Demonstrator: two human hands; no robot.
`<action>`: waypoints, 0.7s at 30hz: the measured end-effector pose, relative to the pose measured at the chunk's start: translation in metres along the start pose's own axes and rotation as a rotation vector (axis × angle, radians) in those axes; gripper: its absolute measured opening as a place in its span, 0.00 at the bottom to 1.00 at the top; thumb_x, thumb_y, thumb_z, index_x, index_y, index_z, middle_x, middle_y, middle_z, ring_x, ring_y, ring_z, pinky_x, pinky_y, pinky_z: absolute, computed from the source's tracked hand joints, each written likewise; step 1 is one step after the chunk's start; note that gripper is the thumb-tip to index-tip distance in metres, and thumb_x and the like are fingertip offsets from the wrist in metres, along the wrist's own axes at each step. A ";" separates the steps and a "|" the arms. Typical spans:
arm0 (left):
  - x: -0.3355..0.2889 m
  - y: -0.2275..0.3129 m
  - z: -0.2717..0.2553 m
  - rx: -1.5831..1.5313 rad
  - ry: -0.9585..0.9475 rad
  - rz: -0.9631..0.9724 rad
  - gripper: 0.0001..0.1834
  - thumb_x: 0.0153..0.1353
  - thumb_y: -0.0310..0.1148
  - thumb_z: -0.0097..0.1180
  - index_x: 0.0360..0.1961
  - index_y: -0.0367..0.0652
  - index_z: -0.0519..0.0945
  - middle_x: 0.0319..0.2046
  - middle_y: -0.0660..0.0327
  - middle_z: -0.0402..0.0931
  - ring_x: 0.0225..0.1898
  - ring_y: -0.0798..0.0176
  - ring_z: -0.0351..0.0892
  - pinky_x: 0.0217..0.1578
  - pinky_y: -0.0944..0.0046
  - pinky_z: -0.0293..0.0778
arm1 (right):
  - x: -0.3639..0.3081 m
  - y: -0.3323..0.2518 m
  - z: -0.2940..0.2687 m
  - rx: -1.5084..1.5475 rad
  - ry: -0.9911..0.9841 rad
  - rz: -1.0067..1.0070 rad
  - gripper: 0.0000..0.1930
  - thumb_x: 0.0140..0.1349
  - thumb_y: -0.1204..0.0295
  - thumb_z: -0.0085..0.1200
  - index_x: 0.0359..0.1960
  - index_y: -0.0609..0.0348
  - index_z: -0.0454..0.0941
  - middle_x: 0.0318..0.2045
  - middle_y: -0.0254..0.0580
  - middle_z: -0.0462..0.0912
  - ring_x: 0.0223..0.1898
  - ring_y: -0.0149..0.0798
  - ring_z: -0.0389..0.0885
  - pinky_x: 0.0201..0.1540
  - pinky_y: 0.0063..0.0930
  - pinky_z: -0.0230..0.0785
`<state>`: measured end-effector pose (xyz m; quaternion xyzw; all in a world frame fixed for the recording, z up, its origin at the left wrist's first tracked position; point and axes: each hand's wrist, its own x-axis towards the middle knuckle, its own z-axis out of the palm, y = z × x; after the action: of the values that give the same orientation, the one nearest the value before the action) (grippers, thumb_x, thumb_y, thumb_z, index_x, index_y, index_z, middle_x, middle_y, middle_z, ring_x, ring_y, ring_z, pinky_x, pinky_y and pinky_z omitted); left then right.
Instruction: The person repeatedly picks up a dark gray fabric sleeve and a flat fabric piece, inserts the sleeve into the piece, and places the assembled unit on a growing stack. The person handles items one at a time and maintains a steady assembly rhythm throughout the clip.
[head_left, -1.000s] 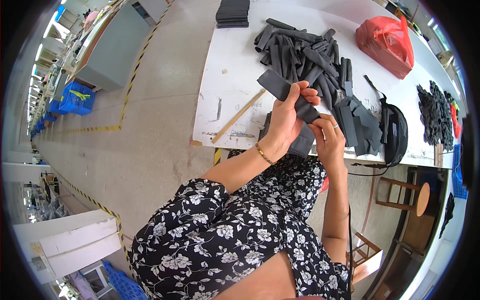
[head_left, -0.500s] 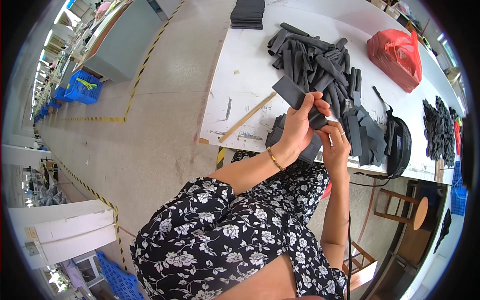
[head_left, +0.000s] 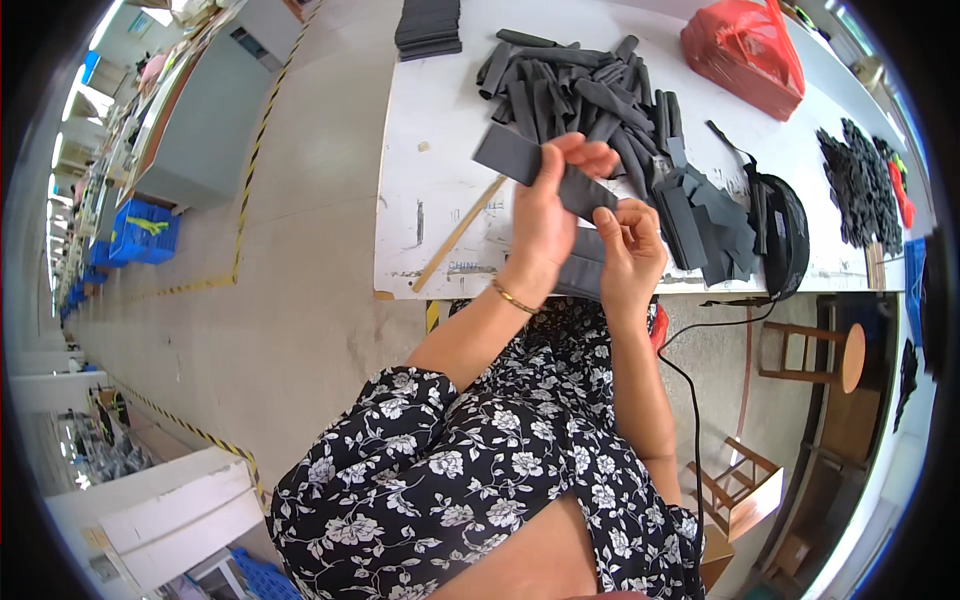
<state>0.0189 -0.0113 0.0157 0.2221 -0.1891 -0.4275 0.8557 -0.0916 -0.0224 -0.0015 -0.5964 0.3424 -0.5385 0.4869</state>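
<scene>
A dark grey flat strip (head_left: 508, 154) is stretched slantwise between my hands, above the near edge of the white table. My left hand (head_left: 545, 215) grips its middle between the thumb and the raised fingers. At the lower right end, my right hand (head_left: 634, 258) pinches the strip between thumb and fingers. Beneath my hands lies a stack of flat dark pieces (head_left: 582, 268), partly hidden by them. Just beyond them is a heap of rolled dark strips (head_left: 560, 95). More flat dark pieces (head_left: 706, 225) lie fanned out to the right of my right hand.
A wooden stick (head_left: 455, 236) lies on the white table (head_left: 410, 180), left of my hands. A black pouch (head_left: 785, 235) with a cable sits at the right near edge. Farther off are a red plastic bag (head_left: 748, 60), a neat dark stack (head_left: 428, 28) and another dark heap (head_left: 858, 190).
The strip's right end, curled between my hands before, is now drawn out flatter. My right hand has turned and pinches that end. The whole view has shifted.
</scene>
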 end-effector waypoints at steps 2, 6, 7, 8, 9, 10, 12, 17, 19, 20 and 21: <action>0.009 0.014 -0.003 0.001 -0.071 0.074 0.21 0.73 0.45 0.41 0.52 0.37 0.73 0.47 0.50 0.80 0.54 0.47 0.77 0.59 0.50 0.70 | 0.003 0.007 -0.017 0.094 0.066 0.039 0.06 0.65 0.74 0.58 0.33 0.62 0.74 0.35 0.33 0.77 0.35 0.23 0.73 0.38 0.18 0.66; 0.011 0.025 -0.002 0.032 -0.287 0.022 0.20 0.72 0.46 0.44 0.54 0.45 0.75 0.51 0.53 0.79 0.64 0.48 0.68 0.63 0.45 0.66 | 0.013 -0.033 -0.013 0.273 -0.044 0.281 0.07 0.67 0.73 0.56 0.40 0.64 0.76 0.33 0.32 0.78 0.36 0.24 0.74 0.38 0.19 0.67; 0.010 0.020 0.000 0.014 -0.354 -0.020 0.20 0.71 0.46 0.45 0.55 0.46 0.75 0.51 0.53 0.79 0.65 0.48 0.67 0.62 0.44 0.66 | 0.014 -0.040 -0.006 0.314 -0.091 0.323 0.07 0.67 0.73 0.56 0.41 0.64 0.76 0.32 0.31 0.77 0.35 0.24 0.74 0.38 0.19 0.67; 0.008 0.019 -0.001 0.010 -0.375 -0.072 0.20 0.70 0.48 0.47 0.55 0.49 0.76 0.51 0.54 0.79 0.66 0.49 0.65 0.62 0.42 0.65 | 0.016 -0.034 0.001 0.390 -0.164 0.281 0.07 0.67 0.72 0.56 0.39 0.64 0.79 0.31 0.29 0.77 0.35 0.23 0.74 0.37 0.20 0.67; 0.006 0.020 -0.002 0.026 -0.349 -0.059 0.20 0.70 0.48 0.48 0.54 0.48 0.77 0.50 0.54 0.79 0.64 0.49 0.67 0.61 0.43 0.67 | 0.017 -0.035 0.000 0.152 -0.114 0.159 0.05 0.65 0.73 0.58 0.34 0.63 0.80 0.30 0.32 0.78 0.33 0.26 0.74 0.37 0.22 0.67; 0.003 0.024 -0.004 0.042 -0.322 -0.045 0.20 0.69 0.47 0.49 0.53 0.48 0.77 0.50 0.55 0.80 0.63 0.49 0.68 0.61 0.44 0.68 | 0.015 -0.036 -0.005 -0.033 -0.058 -0.100 0.04 0.62 0.76 0.60 0.34 0.63 0.81 0.30 0.34 0.78 0.32 0.29 0.75 0.36 0.23 0.67; 0.006 0.035 -0.025 0.027 -0.241 0.020 0.15 0.67 0.41 0.55 0.48 0.43 0.80 0.44 0.55 0.81 0.55 0.50 0.76 0.55 0.49 0.76 | 0.015 -0.036 -0.011 -0.239 -0.016 -0.457 0.05 0.56 0.80 0.64 0.33 0.63 0.81 0.30 0.38 0.79 0.31 0.33 0.75 0.35 0.24 0.68; 0.002 0.043 -0.058 -0.002 -0.118 -0.007 0.08 0.63 0.29 0.60 0.41 0.38 0.80 0.37 0.53 0.83 0.45 0.50 0.83 0.50 0.54 0.80 | 0.014 -0.031 -0.021 -0.315 -0.088 -0.583 0.09 0.52 0.83 0.66 0.34 0.62 0.81 0.29 0.38 0.78 0.28 0.36 0.76 0.32 0.27 0.69; 0.000 0.046 -0.059 0.032 -0.121 0.011 0.07 0.63 0.28 0.59 0.41 0.38 0.80 0.37 0.53 0.83 0.45 0.50 0.83 0.50 0.53 0.80 | 0.014 -0.027 -0.022 -0.324 -0.086 -0.571 0.07 0.54 0.82 0.64 0.34 0.62 0.81 0.29 0.38 0.78 0.27 0.35 0.76 0.32 0.26 0.70; -0.001 0.045 -0.059 0.051 -0.108 0.023 0.07 0.63 0.27 0.59 0.41 0.38 0.80 0.38 0.52 0.83 0.45 0.50 0.83 0.50 0.53 0.80 | 0.014 -0.025 -0.023 -0.338 -0.085 -0.543 0.06 0.56 0.81 0.64 0.34 0.62 0.81 0.29 0.37 0.79 0.28 0.34 0.76 0.33 0.25 0.70; -0.002 0.044 -0.059 0.070 -0.095 0.035 0.07 0.63 0.27 0.59 0.41 0.37 0.80 0.38 0.52 0.82 0.45 0.51 0.83 0.51 0.53 0.80 | 0.014 -0.023 -0.025 -0.352 -0.083 -0.515 0.05 0.57 0.79 0.63 0.35 0.62 0.81 0.29 0.37 0.79 0.29 0.32 0.77 0.33 0.25 0.70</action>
<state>0.0769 0.0267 -0.0096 0.2279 -0.2483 -0.4159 0.8447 -0.1155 -0.0344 0.0233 -0.7602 0.2481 -0.5516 0.2374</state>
